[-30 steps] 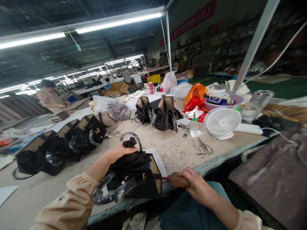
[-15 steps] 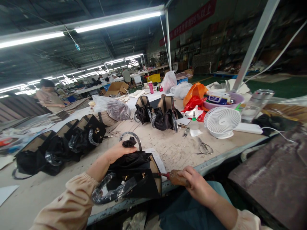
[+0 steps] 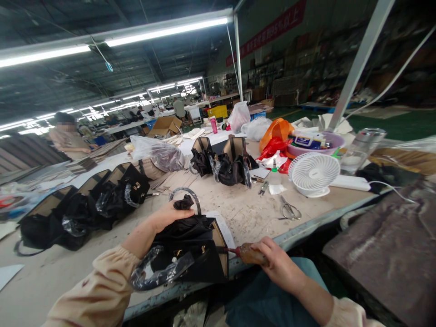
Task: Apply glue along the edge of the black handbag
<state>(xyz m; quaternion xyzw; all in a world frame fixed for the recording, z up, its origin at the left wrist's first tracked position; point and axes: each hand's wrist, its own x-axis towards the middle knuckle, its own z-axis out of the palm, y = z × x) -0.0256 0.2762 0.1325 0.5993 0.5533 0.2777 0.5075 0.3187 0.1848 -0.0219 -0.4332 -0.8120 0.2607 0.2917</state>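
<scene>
A black handbag (image 3: 190, 270) lies near the table's front edge, its beige inner side panel (image 3: 220, 245) facing right and its handle wrapped in clear plastic. My left hand (image 3: 172, 215) is closed around a bunch of the bag's black cloth lining (image 3: 184, 203), beside the upright rear handle (image 3: 196, 200). In my right hand (image 3: 275, 259) is a brownish glue bottle (image 3: 252, 254) with a red nozzle. Its thin tip points left and meets the bag's right side edge; whether glue is coming out cannot be seen.
More black handbags stand at left (image 3: 119, 190) and behind (image 3: 233, 165). To the right are scissors (image 3: 290, 210), thread snips (image 3: 263, 188), a small clear bottle (image 3: 275, 175), a white fan (image 3: 315, 172) and a purple basin (image 3: 335, 143). A co-worker (image 3: 68, 136) stands at far left.
Both hands, the handbag and the glue bottle stay almost where they were. The view has shifted very slightly.
</scene>
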